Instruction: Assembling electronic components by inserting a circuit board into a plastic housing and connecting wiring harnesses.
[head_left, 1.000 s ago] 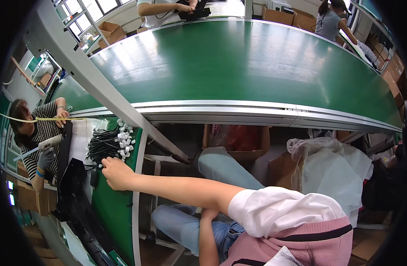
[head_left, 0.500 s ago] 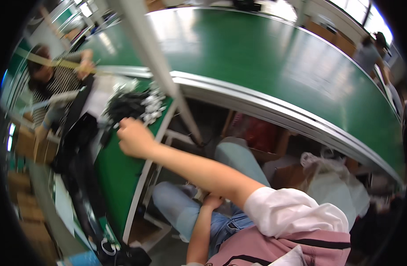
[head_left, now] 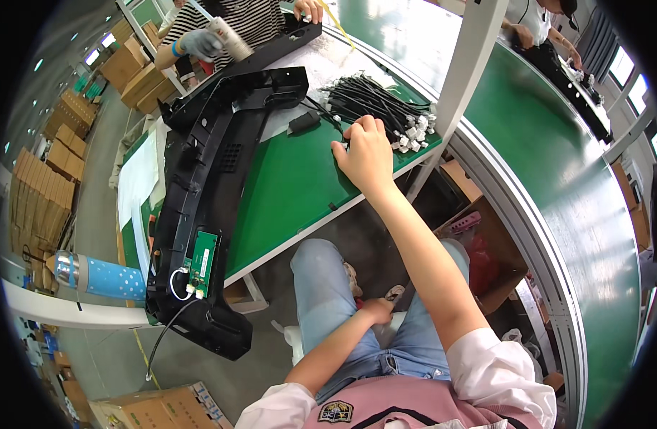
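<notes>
My right hand [head_left: 368,151] is closed, thumb and fingers pinched on a thin black cable [head_left: 328,119] at the near left edge of a heap of black cables [head_left: 375,100]. White connectors [head_left: 416,133] bunch at the heap's right end. A short black cylinder [head_left: 304,122] lies just left of my hand. My left hand [head_left: 377,312] rests low between my thighs, its fingers mostly hidden. Left of my hands stands a long black plastic housing [head_left: 217,161] with a green circuit board [head_left: 204,259] and white plugs at its near end. A dark cable hangs from that end.
Beyond the housing, a co-worker's gloved hand [head_left: 202,44] holds a white tube-like tool [head_left: 230,38] over another black part [head_left: 289,44]. A blue dotted bottle [head_left: 106,275] lies left of the housing. A white post [head_left: 471,64] rises right of the cables. Cartons [head_left: 164,411] stand on the floor.
My view has swung left, so the housing and bench appear larger and further right. My right hand stays by the cable heap, fingers pinched. My left hand remains between my thighs.
</notes>
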A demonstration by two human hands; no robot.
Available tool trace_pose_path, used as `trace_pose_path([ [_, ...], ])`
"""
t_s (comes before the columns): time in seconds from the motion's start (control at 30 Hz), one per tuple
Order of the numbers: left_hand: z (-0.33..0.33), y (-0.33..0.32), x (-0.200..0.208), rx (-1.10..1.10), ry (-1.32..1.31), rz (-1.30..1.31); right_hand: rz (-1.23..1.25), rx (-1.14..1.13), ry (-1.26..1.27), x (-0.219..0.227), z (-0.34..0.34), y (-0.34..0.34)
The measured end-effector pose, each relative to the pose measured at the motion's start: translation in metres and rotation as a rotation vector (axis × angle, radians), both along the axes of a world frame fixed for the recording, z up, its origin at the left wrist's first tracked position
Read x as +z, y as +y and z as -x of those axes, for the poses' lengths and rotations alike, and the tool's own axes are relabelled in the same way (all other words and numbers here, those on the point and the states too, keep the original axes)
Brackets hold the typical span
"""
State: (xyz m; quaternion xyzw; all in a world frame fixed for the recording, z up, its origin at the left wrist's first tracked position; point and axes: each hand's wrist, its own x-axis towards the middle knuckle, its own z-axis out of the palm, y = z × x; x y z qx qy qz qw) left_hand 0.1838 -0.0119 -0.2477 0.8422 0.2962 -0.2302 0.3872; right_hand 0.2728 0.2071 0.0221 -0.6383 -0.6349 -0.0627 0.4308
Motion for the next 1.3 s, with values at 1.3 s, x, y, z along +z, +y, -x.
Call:
trace_pose_path([
  [1.3, -0.006, 0.005, 0.023, 0.053, -0.041, -0.005, -0.189, 0.018, -0.013, 0.005, 0.0, -0.001],
])
